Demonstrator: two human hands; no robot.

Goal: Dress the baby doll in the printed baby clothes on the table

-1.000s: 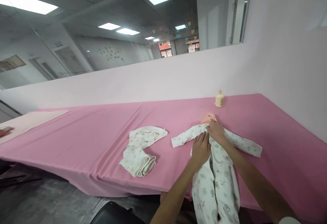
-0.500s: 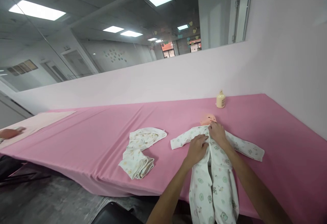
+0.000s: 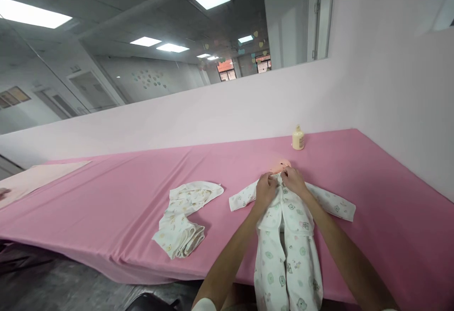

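A doll lies on its back on the table, its peach-coloured head [image 3: 280,166] partly hidden behind my hands. It wears a white printed baby outfit [image 3: 300,214], sleeves spread to both sides and legs hanging past the front edge. At the neckline, my left hand [image 3: 266,190] has its fingers bent on the collar's left side. My right hand [image 3: 293,181] pinches the collar on the other side, close to the doll's chin. Down the front, the outfit's edges meet at the chest and part below the waist.
Left of the doll lies a crumpled white printed baby garment [image 3: 182,219]. A cream pump bottle [image 3: 298,138] stands by the wall. The pink tablecloth [image 3: 117,197] covers the table, with a pale mat [image 3: 42,176] at far left. A black chair [image 3: 151,303] is below the front edge.
My left hand has moved up from the chest to the collar, beside my right hand. The view has turned slightly right, so everything sits further left.
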